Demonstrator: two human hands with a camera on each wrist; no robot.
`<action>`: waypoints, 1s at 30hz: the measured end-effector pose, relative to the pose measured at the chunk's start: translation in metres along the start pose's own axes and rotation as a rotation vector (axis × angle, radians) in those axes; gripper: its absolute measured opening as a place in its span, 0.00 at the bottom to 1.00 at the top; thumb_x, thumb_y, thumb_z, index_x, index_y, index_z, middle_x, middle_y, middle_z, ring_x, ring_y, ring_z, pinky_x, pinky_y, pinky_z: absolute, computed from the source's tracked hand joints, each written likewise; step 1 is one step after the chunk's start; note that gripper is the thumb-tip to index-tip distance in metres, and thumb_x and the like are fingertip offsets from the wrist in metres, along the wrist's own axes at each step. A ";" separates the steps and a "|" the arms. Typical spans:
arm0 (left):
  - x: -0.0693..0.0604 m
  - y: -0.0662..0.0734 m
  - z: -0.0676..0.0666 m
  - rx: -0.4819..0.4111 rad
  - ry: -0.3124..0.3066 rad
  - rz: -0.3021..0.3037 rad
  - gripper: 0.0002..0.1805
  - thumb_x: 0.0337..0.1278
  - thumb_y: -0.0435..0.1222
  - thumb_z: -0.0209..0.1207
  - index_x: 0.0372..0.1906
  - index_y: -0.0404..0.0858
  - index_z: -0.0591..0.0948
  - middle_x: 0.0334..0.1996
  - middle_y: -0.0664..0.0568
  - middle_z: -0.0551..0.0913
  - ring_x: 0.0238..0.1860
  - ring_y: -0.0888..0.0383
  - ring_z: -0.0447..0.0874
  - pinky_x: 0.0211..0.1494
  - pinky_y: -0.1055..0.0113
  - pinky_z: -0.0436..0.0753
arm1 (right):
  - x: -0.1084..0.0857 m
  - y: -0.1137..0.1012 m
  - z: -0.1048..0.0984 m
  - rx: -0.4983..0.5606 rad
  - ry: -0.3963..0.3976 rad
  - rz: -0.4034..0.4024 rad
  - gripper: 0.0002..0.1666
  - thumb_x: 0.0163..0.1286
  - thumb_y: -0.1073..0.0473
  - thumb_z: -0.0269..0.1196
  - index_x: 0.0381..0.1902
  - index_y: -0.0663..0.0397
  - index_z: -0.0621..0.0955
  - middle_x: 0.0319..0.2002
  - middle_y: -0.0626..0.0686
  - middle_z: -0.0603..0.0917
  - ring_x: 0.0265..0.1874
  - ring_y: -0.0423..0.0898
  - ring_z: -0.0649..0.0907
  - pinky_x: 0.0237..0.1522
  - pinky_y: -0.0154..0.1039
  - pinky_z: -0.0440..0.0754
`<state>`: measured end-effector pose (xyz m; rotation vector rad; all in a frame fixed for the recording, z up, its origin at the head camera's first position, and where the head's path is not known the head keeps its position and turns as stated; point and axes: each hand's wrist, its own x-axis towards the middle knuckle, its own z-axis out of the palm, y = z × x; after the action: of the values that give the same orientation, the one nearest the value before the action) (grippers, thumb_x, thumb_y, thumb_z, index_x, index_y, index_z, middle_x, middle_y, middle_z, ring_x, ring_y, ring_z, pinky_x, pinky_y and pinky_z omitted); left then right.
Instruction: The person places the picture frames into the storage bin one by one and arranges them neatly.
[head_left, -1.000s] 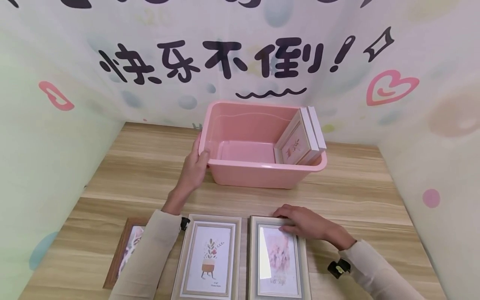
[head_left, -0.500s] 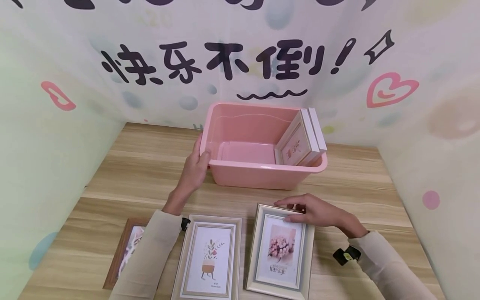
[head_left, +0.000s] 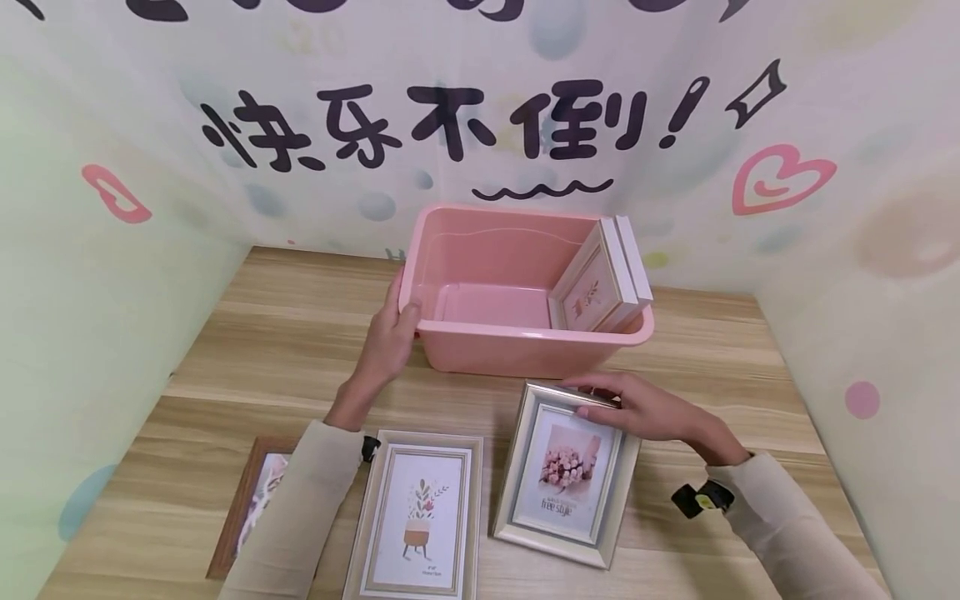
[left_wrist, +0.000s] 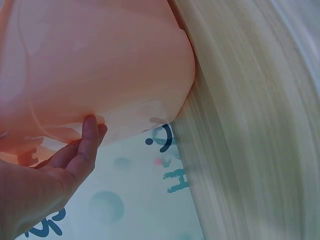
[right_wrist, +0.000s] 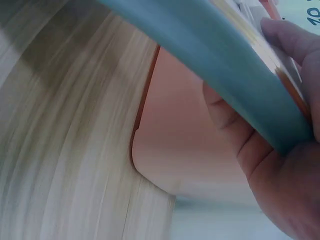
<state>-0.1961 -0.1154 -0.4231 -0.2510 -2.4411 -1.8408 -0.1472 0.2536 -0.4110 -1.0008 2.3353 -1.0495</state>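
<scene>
My left hand [head_left: 390, 337] grips the left rim of a pink plastic tub [head_left: 510, 350], thumb over the edge; in the left wrist view its fingers [left_wrist: 90, 137] lie against the tub's outer wall. My right hand [head_left: 645, 406] holds a pale picture frame [head_left: 517, 483] by its top edge, thumb on the front and fingers behind. That frame is tilted, its top raised off the table, showing pink flowers and "free style" lettering. In the right wrist view the frame's edge [right_wrist: 215, 65] crosses between thumb and fingers. Two white picture frames [head_left: 596, 279] lean at the tub's right end.
A second pale picture frame [head_left: 367, 533] with a potted-plant print lies flat on the wood-grain table [head_left: 285, 333]. Farther left, a brown picture frame [head_left: 236, 508] is partly hidden under my left sleeve. A printed fabric wall [head_left: 337, 50] stands behind the tub.
My right hand has lifted the top of the flower picture frame and shifted it up and slightly right, away from the potted-plant one. My left hand and the tub have stayed in place.
</scene>
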 end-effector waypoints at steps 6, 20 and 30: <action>0.000 0.000 0.000 -0.005 -0.002 0.004 0.33 0.76 0.42 0.39 0.80 0.54 0.46 0.73 0.39 0.64 0.57 0.43 0.77 0.54 0.45 0.82 | 0.001 -0.006 -0.001 -0.007 0.017 0.018 0.26 0.76 0.59 0.57 0.69 0.54 0.70 0.57 0.53 0.82 0.49 0.43 0.83 0.53 0.38 0.81; -0.001 0.001 0.000 -0.016 -0.013 0.007 0.33 0.75 0.45 0.38 0.81 0.51 0.46 0.72 0.38 0.65 0.56 0.44 0.77 0.53 0.46 0.82 | -0.001 -0.042 -0.023 -0.090 0.036 -0.004 0.29 0.77 0.59 0.54 0.74 0.42 0.67 0.69 0.49 0.72 0.54 0.40 0.79 0.58 0.36 0.78; -0.001 0.002 -0.001 -0.022 -0.022 -0.021 0.33 0.76 0.43 0.38 0.81 0.52 0.45 0.73 0.39 0.63 0.57 0.43 0.76 0.54 0.43 0.81 | -0.007 -0.070 -0.054 -0.184 0.156 -0.082 0.30 0.72 0.68 0.59 0.70 0.49 0.73 0.63 0.54 0.79 0.49 0.38 0.82 0.47 0.31 0.82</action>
<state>-0.1951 -0.1161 -0.4206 -0.2494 -2.4481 -1.8848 -0.1431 0.2521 -0.3222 -1.1271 2.5760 -0.9886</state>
